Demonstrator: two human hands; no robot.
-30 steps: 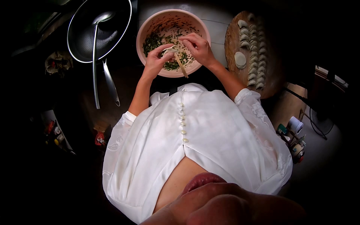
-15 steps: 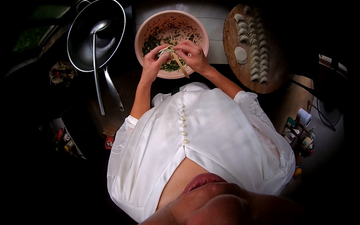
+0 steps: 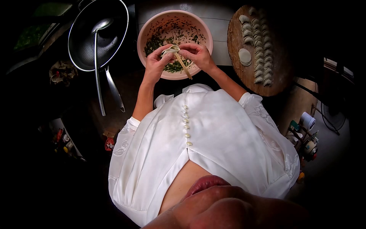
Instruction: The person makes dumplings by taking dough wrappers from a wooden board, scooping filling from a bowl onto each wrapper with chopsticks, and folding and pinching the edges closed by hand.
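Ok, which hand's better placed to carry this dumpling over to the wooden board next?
Probably your right hand: it's nearer the wooden board, which lies right of the pink bowl. Your left hand, pinching the dumpling wrapper, is farther away and would likely have to reach across.

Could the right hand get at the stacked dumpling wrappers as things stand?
Probably yes: the stacked wrappers lie uncovered on the wooden board, and nothing visible blocks the right hand. Its fingers are at the dumpling wrapper in the left hand, though, so it may have to leave that first.
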